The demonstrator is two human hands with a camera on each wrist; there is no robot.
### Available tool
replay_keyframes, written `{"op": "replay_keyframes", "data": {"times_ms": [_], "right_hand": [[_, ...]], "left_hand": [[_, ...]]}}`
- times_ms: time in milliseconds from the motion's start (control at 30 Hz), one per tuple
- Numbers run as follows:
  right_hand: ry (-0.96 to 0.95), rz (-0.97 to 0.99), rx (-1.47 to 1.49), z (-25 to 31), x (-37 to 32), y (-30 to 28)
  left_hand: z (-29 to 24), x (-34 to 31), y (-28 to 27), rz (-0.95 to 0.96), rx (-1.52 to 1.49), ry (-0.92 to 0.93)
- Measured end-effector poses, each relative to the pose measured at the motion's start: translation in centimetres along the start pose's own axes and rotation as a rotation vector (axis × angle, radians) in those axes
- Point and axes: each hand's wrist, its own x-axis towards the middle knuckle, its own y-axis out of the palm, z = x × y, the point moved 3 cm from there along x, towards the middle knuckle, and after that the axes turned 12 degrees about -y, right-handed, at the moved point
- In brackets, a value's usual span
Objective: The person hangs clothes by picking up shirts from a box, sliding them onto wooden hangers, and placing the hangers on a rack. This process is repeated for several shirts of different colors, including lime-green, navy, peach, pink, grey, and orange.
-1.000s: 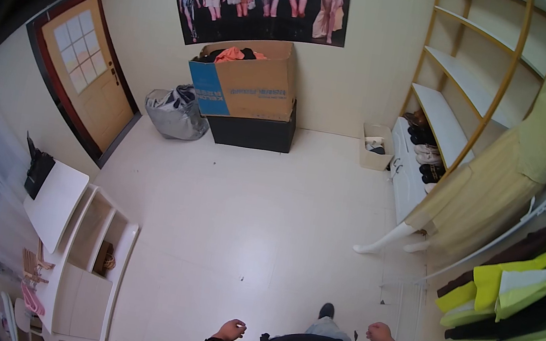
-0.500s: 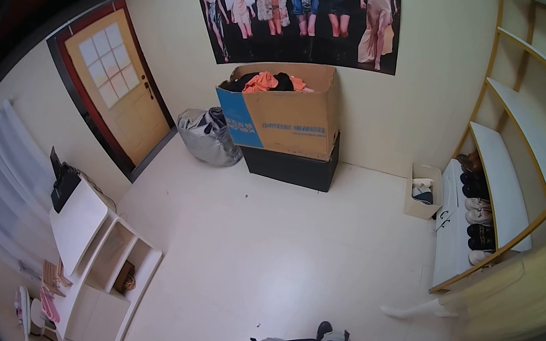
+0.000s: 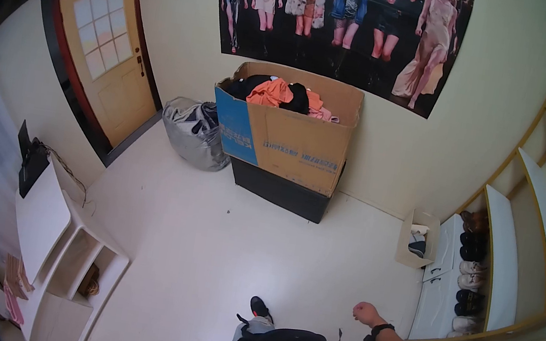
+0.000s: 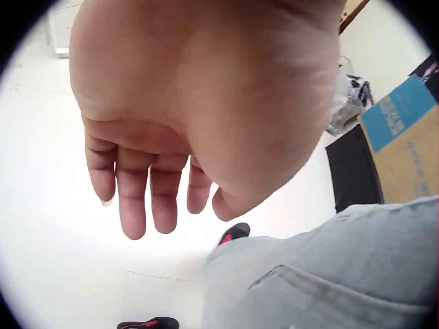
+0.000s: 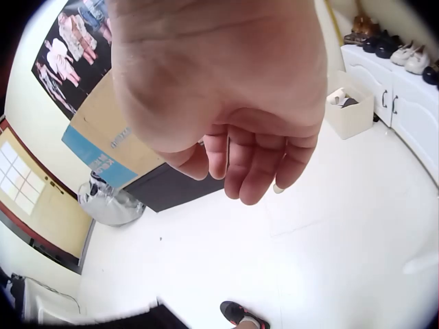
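Note:
The left hand [image 4: 199, 103] hangs with its fingers loosely bent and holds nothing; only a small part of it shows at the bottom edge of the head view. The right hand [image 3: 368, 314], also empty, is held out over the floor, its fingers loosely curled in the right wrist view. Neither hand touches anything. Ahead, a cardboard box [image 3: 302, 143] with a blue end holds orange, black and pink clothes [image 3: 272, 93]. It rests on a black box [image 3: 277, 191] against the wall.
A grey bag [image 3: 195, 134] of cloth items sits left of the boxes, near a door [image 3: 105, 39]. White furniture [image 3: 65, 309] stands at left. At right are a beige bin [image 3: 416, 240], a white cabinet [image 3: 434, 293], several shoes [image 3: 472, 276] and shelves [image 3: 501, 275].
The view has shifted towards the boxes, which look larger. The clothes rack and mannequin at right have mostly left the view. A foot has stepped forward, and the right hand reaches further out.

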Motion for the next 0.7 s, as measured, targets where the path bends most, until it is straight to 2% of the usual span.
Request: {"op": "replay_keyframes", "data": {"times_ms": [100,133,167,200,233,267,300,367,400,467,500,567,633,667,700], "right_hand": [[0.010,0.025,0.023,4.9,4.5,-1.5],[-0.016,-0.019,0.072,6.0,7.2,-2.0],[-0.059,-0.031,0.017,7.7,9.9,-2.6],[-0.091,-0.035,-0.037,9.7,12.3,-3.3],[-0.161,-0.022,-0.059,12.1,14.8,-3.9],[-0.214,-0.008,-0.095,15.6,17.0,-4.4],[-0.260,0.000,-0.002,17.7,20.1,-4.6],[-0.423,-0.059,-0.066,25.7,23.7,-5.3],[-0.479,-0.067,-0.026,29.0,26.0,-5.6],[-0.568,-0.051,0.119,35.4,30.9,-6.4],[-0.604,-0.026,0.226,38.8,33.5,-6.9],[-0.790,-0.145,0.176,44.9,39.1,-8.5],[-0.905,-0.163,0.204,49.7,46.3,-10.1],[-0.897,-0.171,0.168,52.8,48.9,-11.3],[-0.883,-0.174,0.133,55.5,51.3,-12.2]], "left_hand": [[4.8,2.1,-0.6,0.479,-0.435,-0.650],[4.8,1.8,-3.9,0.481,-0.437,-0.651],[0.5,2.2,-16.2,0.271,-0.776,-0.583],[5.6,6.3,-14.0,0.203,-0.982,-0.688],[8.2,8.9,-15.1,0.033,-1.077,-0.765],[9.3,10.5,-18.3,-0.172,-1.151,-0.726],[9.3,11.8,-22.6,-0.270,-1.253,-0.724],[9.2,13.4,-30.0,-0.388,-1.338,-0.644],[9.7,14.1,-31.2,-0.386,-1.333,-0.655],[10.6,15.8,-34.0,-0.523,-1.346,-0.568],[10.5,16.2,-34.6,-0.502,-1.339,-0.631],[10.9,17.0,-33.2,-0.452,-1.376,-0.785],[10.8,16.9,-28.9,-0.384,-1.438,-0.969],[10.2,16.4,-26.9,-0.250,-1.406,-1.033],[11.1,15.9,-21.9,-0.255,-1.406,-1.056]]}}
